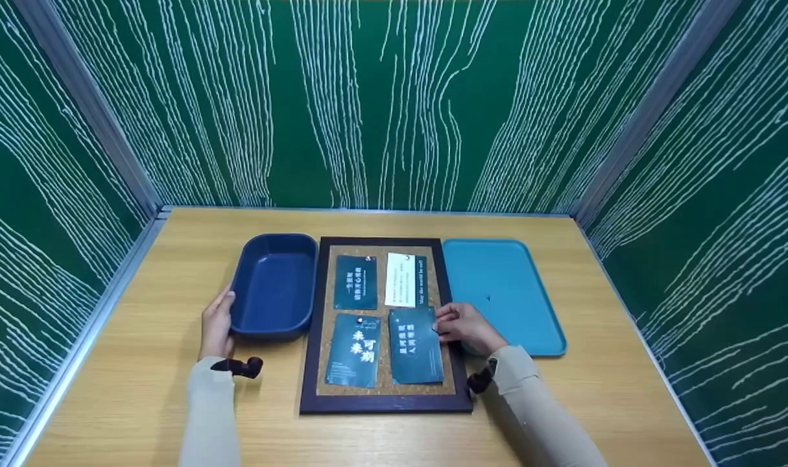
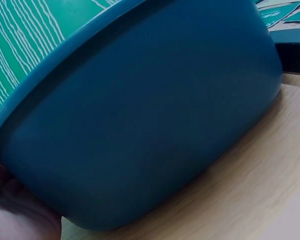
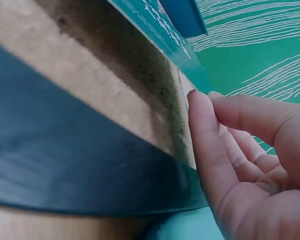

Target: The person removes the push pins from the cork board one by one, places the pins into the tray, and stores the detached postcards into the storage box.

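Observation:
A dark-framed cork board [image 1: 385, 383] lies on the table with several printed cards on it. My right hand [image 1: 465, 326] pinches the upper right edge of the lower right teal card [image 1: 416, 353] between thumb and index finger. In the right wrist view, that card [image 3: 172, 42] stands up off the cork on the pinched side. On the left, my left hand [image 1: 217, 324] grips the side of a deep blue plastic basin [image 1: 274, 292], thumb at the rim. The left wrist view is mostly filled by the basin's outer wall [image 2: 140, 115]; the fingers are partly hidden there.
Three other cards lie on the cork: a teal one [image 1: 355, 292] at upper left, a white-and-teal one [image 1: 401, 282] at upper right, a teal one [image 1: 351, 363] at lower left. A flat turquoise tray [image 1: 517, 292] sits right of the board. Patterned green walls [image 1: 394, 117] enclose the table.

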`<state>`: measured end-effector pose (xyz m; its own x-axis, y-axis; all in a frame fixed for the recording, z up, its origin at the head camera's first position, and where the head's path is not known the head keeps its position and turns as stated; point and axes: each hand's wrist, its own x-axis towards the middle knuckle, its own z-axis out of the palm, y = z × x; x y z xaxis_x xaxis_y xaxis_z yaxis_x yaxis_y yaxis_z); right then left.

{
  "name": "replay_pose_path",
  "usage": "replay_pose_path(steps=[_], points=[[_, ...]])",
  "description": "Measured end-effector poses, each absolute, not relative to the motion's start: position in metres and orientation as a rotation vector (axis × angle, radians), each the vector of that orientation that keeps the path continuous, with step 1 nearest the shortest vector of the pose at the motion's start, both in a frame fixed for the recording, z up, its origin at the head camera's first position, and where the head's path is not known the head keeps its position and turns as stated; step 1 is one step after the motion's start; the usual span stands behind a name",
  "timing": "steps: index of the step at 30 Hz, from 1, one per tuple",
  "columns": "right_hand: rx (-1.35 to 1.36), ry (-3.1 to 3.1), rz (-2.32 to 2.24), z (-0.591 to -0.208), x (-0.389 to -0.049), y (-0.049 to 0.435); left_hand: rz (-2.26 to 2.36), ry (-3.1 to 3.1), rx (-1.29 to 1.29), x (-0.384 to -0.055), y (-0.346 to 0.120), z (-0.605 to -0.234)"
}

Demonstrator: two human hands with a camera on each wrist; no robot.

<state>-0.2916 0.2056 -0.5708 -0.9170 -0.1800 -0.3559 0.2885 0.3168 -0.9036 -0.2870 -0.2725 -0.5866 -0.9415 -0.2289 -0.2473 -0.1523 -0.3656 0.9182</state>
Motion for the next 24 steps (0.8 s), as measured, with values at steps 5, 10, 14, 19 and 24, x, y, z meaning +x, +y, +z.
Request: replay_pose_path(steps=[5, 10, 14, 19, 24], points=[[0.139, 2.199, -1.625, -0.563, -0.296, 0.205, -2.502, -1.730, 0.521, -0.288, -0.273, -0.586], [0.136, 2.193, -1.639, -0.556, -0.299, 0.204, -2.507, -1.722, 0.533, -0.288, -0.273, -0.587], [0.126, 2.175, -1.675, -0.551, -0.302, 0.205, -2.497, -1.734, 0.547, -0.289, -0.273, -0.586], [0.172, 2.110, -1.738, -0.546, -0.309, 0.202, -2.481, -1.743, 0.558, -0.288, -0.273, -0.586], [0.207, 2.103, -1.754, -0.537, -0.318, 0.193, -2.486, -1.733, 0.554, -0.287, -0.272, -0.588]])
